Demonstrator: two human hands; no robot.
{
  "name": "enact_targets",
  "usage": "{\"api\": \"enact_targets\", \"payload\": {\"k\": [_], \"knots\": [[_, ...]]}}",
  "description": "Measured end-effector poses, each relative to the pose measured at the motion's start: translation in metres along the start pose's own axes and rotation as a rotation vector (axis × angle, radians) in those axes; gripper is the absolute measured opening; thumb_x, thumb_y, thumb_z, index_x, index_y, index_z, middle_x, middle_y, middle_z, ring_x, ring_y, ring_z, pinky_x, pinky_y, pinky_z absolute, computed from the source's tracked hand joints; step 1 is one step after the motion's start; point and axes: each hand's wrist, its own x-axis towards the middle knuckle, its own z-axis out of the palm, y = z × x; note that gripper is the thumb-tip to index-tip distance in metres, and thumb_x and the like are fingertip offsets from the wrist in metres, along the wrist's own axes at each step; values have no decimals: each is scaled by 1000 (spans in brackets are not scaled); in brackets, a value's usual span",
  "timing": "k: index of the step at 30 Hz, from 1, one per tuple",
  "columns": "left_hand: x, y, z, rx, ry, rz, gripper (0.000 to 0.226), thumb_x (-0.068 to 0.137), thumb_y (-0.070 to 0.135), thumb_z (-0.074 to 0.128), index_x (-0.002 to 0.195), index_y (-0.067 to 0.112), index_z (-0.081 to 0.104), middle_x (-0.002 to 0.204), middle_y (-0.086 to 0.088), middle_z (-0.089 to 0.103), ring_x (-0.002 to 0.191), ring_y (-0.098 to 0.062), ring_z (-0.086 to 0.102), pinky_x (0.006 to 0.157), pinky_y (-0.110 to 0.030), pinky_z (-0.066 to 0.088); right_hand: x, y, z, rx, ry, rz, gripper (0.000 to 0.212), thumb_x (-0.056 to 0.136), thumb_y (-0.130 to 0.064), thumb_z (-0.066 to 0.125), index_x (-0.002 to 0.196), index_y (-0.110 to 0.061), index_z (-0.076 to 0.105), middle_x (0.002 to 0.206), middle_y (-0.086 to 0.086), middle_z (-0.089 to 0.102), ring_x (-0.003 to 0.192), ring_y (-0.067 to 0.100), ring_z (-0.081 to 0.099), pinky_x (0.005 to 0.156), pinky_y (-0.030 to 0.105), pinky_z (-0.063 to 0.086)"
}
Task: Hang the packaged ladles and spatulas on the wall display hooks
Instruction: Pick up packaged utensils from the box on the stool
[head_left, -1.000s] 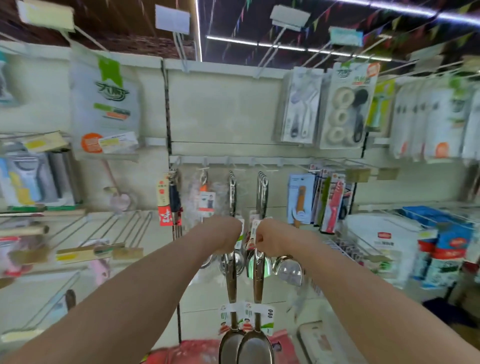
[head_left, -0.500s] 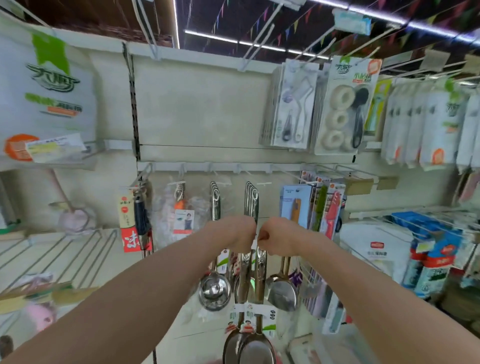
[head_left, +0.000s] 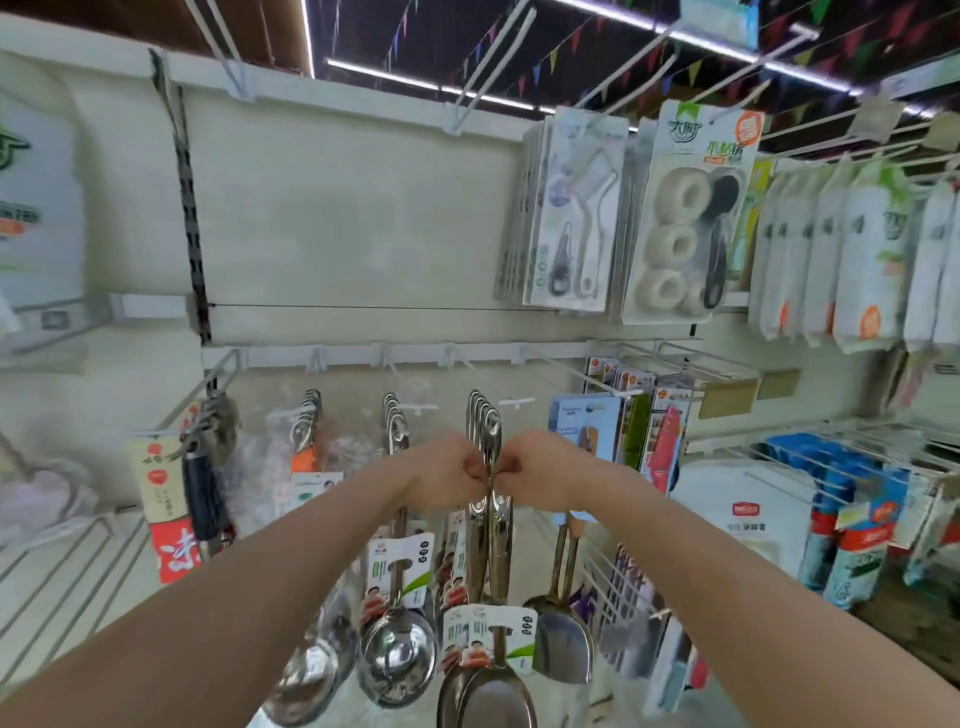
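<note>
Offset from grip to hook decides the next move. The left hand (head_left: 447, 475) and right hand (head_left: 540, 470) both pinch the handle tops of two carded steel ladles (head_left: 491, 551), with fingers curled tight and knuckles almost touching. The ladles hang straight down from the grip, long axis vertical, bowls near the bottom edge, and a label card (head_left: 488, 642) spans both. The wire hook tip (head_left: 513, 402) sits just above and slightly right of the pinch, so the right hand is nearer. Fingers hide the hang holes, so it's unclear whether they are on the wire yet. Hung handles (head_left: 480, 415) lie just above and farther back. Versus 1 s ago, the hands are closer together and higher against those handles, and the view has swung right.
</note>
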Motion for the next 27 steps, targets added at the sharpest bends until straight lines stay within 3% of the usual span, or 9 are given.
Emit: {"api": "enact_targets", "payload": {"k": [3, 9, 13, 16, 19, 22, 25, 27], "knots": [[4, -4, -2, -137, 76, -50, 20, 88, 19, 62, 104, 11, 70, 101, -6, 68, 92, -18, 60, 83, -30, 48, 10, 9, 0, 98, 34, -6, 24, 92, -20, 53, 95, -1, 67, 92, 16, 65, 74, 19, 53, 65, 29, 42], [14, -1, 4, -452, 217, -181, 14, 89, 16, 63, 97, 4, 67, 77, 1, 57, 66, -6, 47, 55, -14, 35, 23, 32, -3, 294, 18, -97, 14, 93, -24, 55, 92, -14, 64, 84, 1, 60, 71, 12, 51, 65, 26, 43], [17, 0, 10, -516, 240, -213, 19, 90, 17, 59, 99, 1, 65, 89, -12, 60, 79, -16, 52, 75, -27, 46, 28, 38, -8, 367, -3, -176, 15, 93, -21, 55, 81, -18, 64, 71, -3, 56, 62, 11, 49, 60, 24, 41], [20, 3, 19, -649, 289, -245, 12, 93, 16, 53, 96, 8, 61, 93, -11, 59, 84, -18, 54, 87, -37, 49, 33, 42, -10, 413, 3, -237, 15, 92, -20, 55, 83, -14, 66, 67, -4, 54, 62, 12, 48, 63, 30, 43], [22, 16, 27, -759, 370, -314, 13, 96, 19, 45, 98, 11, 55, 87, -4, 54, 75, -14, 50, 69, -27, 45, 38, 50, -8, 488, 10, -300, 19, 91, -20, 56, 88, -5, 67, 79, 6, 59, 73, 17, 54, 80, 42, 51], [23, 27, 31, -813, 447, -368, 20, 96, 22, 41, 102, 8, 53, 87, -8, 51, 77, -21, 47, 69, -34, 40, 38, 58, -6, 555, -11, -332, 26, 93, -21, 55, 97, 2, 66, 101, 22, 62, 81, 26, 59, 88, 50, 50], [23, 31, 33, -795, 513, -397, 24, 96, 23, 41, 107, 5, 52, 86, -10, 51, 76, -22, 47, 66, -37, 39, 37, 62, -5, 652, -28, -341, 24, 94, -20, 55, 98, 2, 65, 104, 25, 63, 80, 22, 58, 86, 48, 53], [22, 31, 32, -819, 512, -398, 24, 96, 21, 42, 106, 3, 55, 83, -9, 54, 70, -22, 50, 64, -36, 40, 34, 63, -6, 703, -38, -336, 20, 94, -18, 55, 95, -1, 65, 97, 23, 64, 78, 20, 59, 81, 39, 58]]}}
